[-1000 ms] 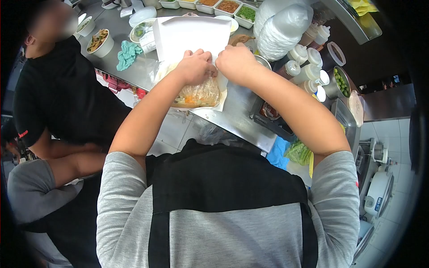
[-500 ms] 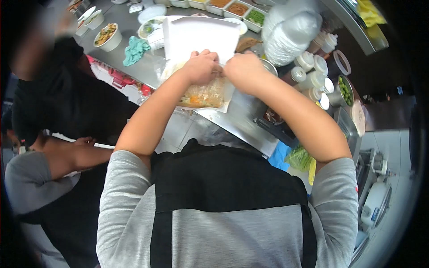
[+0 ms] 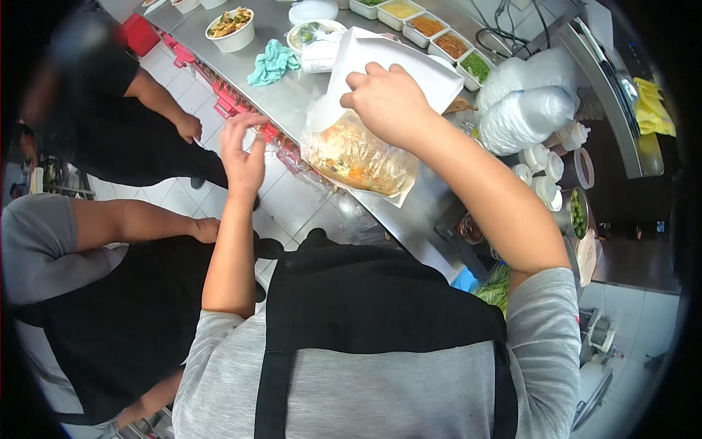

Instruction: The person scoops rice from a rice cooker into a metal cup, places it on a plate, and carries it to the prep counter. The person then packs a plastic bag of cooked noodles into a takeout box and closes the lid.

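A white takeaway box [image 3: 398,55] stands with its lid raised near the counter's front edge. In its tray lies food under clear plastic wrap [image 3: 358,157], pale with orange and green bits. My right hand [image 3: 387,102] is over the box in front of the lid, its fingers bent and apart; whether the fingertips touch the lid is unclear. My left hand [image 3: 245,150] is off to the left of the box, beyond the counter edge, fingers spread with nothing in them.
On the steel counter [image 3: 274,102] are a teal cloth [image 3: 274,62], a bowl of food [image 3: 231,31], a lidded bowl [image 3: 314,34] and trays of toppings [image 3: 426,26]. Bagged lids or bowls [image 3: 530,110] and bottles [image 3: 541,161] stand right. Two people [image 3: 95,110] are at the left.
My left hand has left the box and swung left, opening. My right hand has shifted over the lid side. The view has turned, so the box appears tilted and farther right.
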